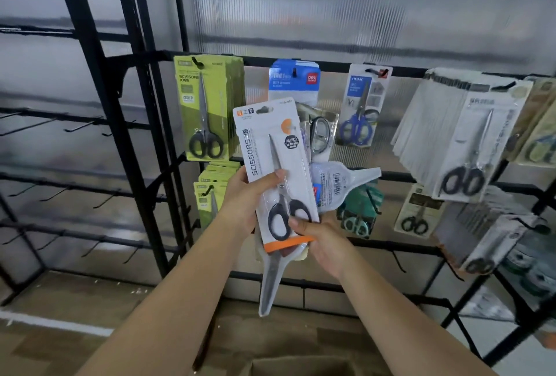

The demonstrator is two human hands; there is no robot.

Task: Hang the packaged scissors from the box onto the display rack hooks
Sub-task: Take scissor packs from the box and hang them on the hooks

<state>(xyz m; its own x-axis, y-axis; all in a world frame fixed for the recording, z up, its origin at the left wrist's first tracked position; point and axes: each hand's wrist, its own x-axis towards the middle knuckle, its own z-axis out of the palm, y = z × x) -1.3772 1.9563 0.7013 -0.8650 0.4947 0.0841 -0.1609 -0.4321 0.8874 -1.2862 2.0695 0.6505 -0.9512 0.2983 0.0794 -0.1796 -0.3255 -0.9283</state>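
Both hands, left hand [240, 198] and right hand [320, 237], grip a fanned bundle of scissor packs, white pack [270, 162] foremost, below the blue pack [293, 81]. Loose rear packs could slip out.

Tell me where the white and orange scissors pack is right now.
In the head view, centre frame: the white and orange scissors pack is held in front of the rack by both hands, left hand at its side, right hand at its bottom, right of the green scissors packs.

white pack [272, 165] reads "SCISSORS" | green pack [207, 105] reads "SCISSORS", "GRIP" | blue pack [293, 81] shows "deli"
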